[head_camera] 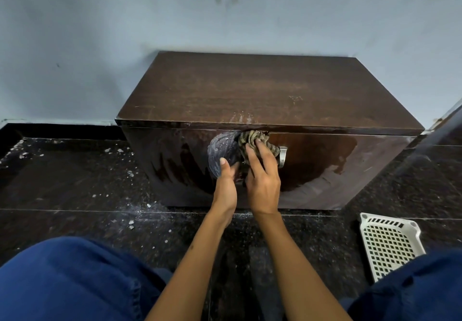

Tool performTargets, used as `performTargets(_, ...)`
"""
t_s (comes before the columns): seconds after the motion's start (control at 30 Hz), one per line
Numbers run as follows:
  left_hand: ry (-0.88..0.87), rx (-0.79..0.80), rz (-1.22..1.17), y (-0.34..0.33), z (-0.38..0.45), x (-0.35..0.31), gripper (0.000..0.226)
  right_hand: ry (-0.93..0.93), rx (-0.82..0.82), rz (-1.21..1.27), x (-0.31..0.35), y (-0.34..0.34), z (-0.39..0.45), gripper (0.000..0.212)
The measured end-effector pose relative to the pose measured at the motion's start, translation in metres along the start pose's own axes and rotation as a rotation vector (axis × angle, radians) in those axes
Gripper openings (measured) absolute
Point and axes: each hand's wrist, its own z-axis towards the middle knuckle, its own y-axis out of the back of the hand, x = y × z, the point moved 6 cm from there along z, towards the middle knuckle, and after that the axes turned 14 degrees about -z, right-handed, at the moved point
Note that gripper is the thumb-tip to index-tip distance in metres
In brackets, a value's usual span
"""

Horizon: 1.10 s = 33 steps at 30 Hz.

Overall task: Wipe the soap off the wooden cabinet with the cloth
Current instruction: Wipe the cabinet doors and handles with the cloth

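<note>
The wooden cabinet (262,90) stands against the wall (100,33), its dark front face turned toward the person; all positions below are given relative to this cabinet. The right hand (262,180) is at the middle of the front face, just under the top edge; its fingers are curled round a bunched, striped cloth (252,139) and press it against the wood; the lower part of the cloth is covered by the fingers, so its full extent cannot be seen. The left hand (226,183) is just beside the right one, on the cabinet's left half; its thumb is raised and the fingers reach toward the front face, but they are turned away from the camera and partly behind the right hand, so whether they are straight or curled cannot be told. A patch of soap (222,150), whitish and swirled, sits on the front face directly left of the cloth; thinner streaks run along the lower right of the front face, and a faint smear marks the top near the front edge. A metal handle (283,156) shows right of the cloth; its left part is hidden by the right hand. On the floor (75,183) left of the cabinet lie pale crumbs of unclear material; right of the cabinet, nearer the person, a white basket (390,245) lies on the floor, its near end cut off by a blue trouser leg (412,290); the other leg (70,280) fills the lower left.
</note>
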Motion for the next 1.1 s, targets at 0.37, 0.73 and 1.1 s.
performTargets(0.37,0.066,0.037,-0.170,0.007,0.006,0.009,0.075,0.013,-0.030,-0.037,0.005,0.001,0.004,0.039)
performTargets(0.73,0.094,0.057,-0.191,0.008,0.006,0.012,0.077,-0.033,-0.081,-0.076,0.001,0.006,0.003,0.038)
performTargets(1.1,0.136,0.055,-0.309,0.009,0.002,0.007,0.078,-0.228,-0.094,-0.011,0.007,0.006,0.000,0.045)
